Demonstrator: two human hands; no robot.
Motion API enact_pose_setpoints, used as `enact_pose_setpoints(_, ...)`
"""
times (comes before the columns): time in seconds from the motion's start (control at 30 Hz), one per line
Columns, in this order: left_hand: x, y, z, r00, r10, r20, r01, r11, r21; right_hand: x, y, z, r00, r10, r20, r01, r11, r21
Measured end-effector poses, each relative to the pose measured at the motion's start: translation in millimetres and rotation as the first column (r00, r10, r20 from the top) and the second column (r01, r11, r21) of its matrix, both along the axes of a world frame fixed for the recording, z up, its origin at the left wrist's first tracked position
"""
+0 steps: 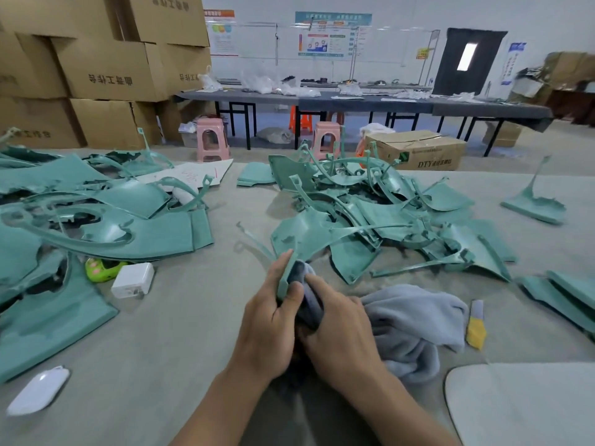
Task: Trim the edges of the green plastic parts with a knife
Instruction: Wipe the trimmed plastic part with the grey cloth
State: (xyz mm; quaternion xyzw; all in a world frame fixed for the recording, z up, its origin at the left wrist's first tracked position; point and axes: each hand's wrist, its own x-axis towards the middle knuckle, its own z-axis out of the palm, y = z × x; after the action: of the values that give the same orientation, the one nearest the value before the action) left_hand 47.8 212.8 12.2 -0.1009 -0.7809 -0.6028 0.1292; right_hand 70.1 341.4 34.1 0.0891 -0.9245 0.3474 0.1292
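**Both hands on one green part, cloth pressed to its edge**

The green part sits at the near edge of the middle pile, its lower corner pulled toward the person and held between the two hands. The left hand grips that corner, thumb curled over the front of the edge and fingers running up behind it. The right hand is closed on a fold of the grey cloth, pinching it against the same edge, just beside the left thumb; the forefinger lies along the cloth. The two hands touch.

The rest of the cloth trails away to the right of the grip, bunched on the table. Past the cloth, farther right, lies the knife with a yellow handle, flat on the table and apart from both hands.

Beyond the grip, the pile of green parts spreads away and to the right. A second heap of green parts lies well to the left. Between that heap and the hands sit a white charger and a small bright green toy, touching each other. Near left of the forearms lies a white oval case.
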Motion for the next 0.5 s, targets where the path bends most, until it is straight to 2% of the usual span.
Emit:
enact_pose_setpoints(0.07,-1.2,0.3,0.5,0.999,0.032,0.019,-0.033,0.996,0.087,-1.0,9.4,-1.5,0.996,0.086,0.003,-0.082,0.959,-0.272)
enact_pose_setpoints(0.13,-2.3,0.1,3.4,0.998,0.040,0.052,-0.050,0.975,0.214,-1.2,15.5,-1.7,0.986,0.160,-0.052,-0.167,0.887,-0.432)
enact_pose_setpoints(0.17,-2.9,0.1,4.2,0.997,0.029,0.070,-0.048,0.957,0.288,0.2,16.1,-1.6,0.979,0.187,-0.078,-0.202,0.881,-0.427)
enact_pose_setpoints(0.3,1.1,6.0,7.8,0.995,0.010,0.102,-0.062,0.854,0.516,5.4,-1.8,-3.4,0.963,0.168,-0.212,-0.203,0.967,-0.154)
enact_pose_setpoints(0.37,3.5,6.7,9.5,0.995,0.022,0.102,-0.076,0.823,0.563,0.7,-14.4,-4.6,0.964,0.144,-0.226,-0.177,0.975,-0.136)
enact_pose_setpoints(0.5,3.5,3.6,12.1,0.995,0.055,0.083,-0.094,0.795,0.600,-6.3,-34.2,-3.1,0.955,-0.007,-0.297,-0.046,0.984,-0.170)
